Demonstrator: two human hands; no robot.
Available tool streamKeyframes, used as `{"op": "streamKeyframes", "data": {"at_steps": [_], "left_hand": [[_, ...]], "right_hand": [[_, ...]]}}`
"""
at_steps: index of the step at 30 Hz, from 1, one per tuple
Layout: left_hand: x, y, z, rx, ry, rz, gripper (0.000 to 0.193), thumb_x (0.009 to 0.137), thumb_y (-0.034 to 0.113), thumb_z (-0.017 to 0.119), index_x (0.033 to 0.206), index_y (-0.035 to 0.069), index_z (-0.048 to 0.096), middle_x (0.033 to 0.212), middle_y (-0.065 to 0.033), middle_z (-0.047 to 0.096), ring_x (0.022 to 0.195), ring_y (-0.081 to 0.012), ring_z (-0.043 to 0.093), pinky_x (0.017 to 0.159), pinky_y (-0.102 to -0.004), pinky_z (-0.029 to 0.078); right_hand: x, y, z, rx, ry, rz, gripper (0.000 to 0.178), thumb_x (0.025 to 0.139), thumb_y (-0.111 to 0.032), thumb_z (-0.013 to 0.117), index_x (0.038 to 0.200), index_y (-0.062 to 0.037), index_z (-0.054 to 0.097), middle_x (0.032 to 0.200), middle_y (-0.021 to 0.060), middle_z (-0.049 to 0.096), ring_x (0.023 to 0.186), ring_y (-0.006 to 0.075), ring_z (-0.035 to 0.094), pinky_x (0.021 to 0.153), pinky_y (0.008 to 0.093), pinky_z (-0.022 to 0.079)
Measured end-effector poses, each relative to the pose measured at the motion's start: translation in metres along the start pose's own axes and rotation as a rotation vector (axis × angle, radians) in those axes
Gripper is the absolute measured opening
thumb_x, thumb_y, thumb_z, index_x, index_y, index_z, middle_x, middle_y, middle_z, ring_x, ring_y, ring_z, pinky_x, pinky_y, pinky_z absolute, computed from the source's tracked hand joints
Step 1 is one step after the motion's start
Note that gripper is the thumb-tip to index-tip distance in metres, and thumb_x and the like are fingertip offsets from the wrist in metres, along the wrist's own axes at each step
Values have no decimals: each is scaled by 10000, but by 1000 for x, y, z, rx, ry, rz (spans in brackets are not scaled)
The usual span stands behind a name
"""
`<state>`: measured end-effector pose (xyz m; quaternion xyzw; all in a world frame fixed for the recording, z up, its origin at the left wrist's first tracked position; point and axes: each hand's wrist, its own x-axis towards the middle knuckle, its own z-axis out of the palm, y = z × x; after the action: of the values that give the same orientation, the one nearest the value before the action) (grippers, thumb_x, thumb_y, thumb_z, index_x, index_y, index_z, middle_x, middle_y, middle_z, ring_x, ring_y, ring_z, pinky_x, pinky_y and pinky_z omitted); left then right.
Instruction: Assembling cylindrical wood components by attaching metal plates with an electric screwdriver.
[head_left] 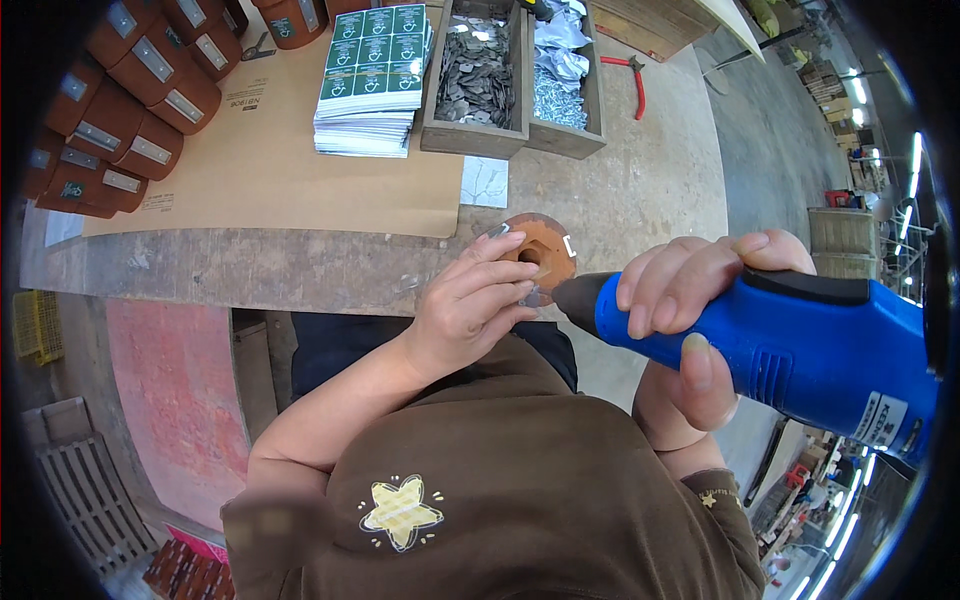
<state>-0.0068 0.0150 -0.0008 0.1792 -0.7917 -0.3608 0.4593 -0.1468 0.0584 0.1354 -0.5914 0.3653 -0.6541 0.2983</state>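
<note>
- In the head view, a round brown pot [553, 238] is held by the left hand [468, 305] at its left side; the fingers are bent and laid against it, and a dark hole is shown near its middle.
- A blue power tool [800, 345] is gripped by the right hand [690, 290], whose fingers are closed around the front part of its body.
- The key relation is set between the pot and the tool's dark nose [585, 300]: the nose is pointed leftward at the pot's lower right edge, and the tip is seen right beside it. Whether the two are touching cannot be told.
- The tool's long axis is run from the right edge of the view up and leftward to the pot, slightly aslant.
- The left hand is the nearer to the pot, being in contact with it; the right hand's fingers are kept apart from it by the nose.
- The pot is seen over the near edge of the table [655, 185]; whether any weight is borne by the table cannot be told.
- Beyond the pot, two wooden trays [470, 137] of small metal parts and red-handled pliers [639, 93] are placed.
</note>
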Motion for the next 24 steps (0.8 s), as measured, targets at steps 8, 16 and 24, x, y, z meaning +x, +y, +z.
{"op": "streamKeyframes", "data": {"at_steps": [8,16,24], "left_hand": [[-2,-2,0,14,17,2,251,577,38,716,796,4,598,943,-79,593,1061,-285,506,877,-435,418],[-1,0,-1,-11,15,2,251,577,26,712,797,-2,594,943,-85,590,1063,-290,501,881,-437,410],[-1,-1,0,-26,20,10,245,585,28,709,797,-12,592,944,-93,588,1060,-292,501,875,-439,409]], "right_hand": [[4,3,-1,4,-26,49,526,737,-169,637,1149,-45,334,672,37,497,571,149,520,564,310,444],[5,3,-1,13,-60,83,530,740,-165,635,1153,-49,324,678,36,497,578,147,518,567,309,442],[3,7,-1,41,-54,76,531,737,-165,642,1149,-44,331,685,39,512,580,149,528,563,304,444]]}}
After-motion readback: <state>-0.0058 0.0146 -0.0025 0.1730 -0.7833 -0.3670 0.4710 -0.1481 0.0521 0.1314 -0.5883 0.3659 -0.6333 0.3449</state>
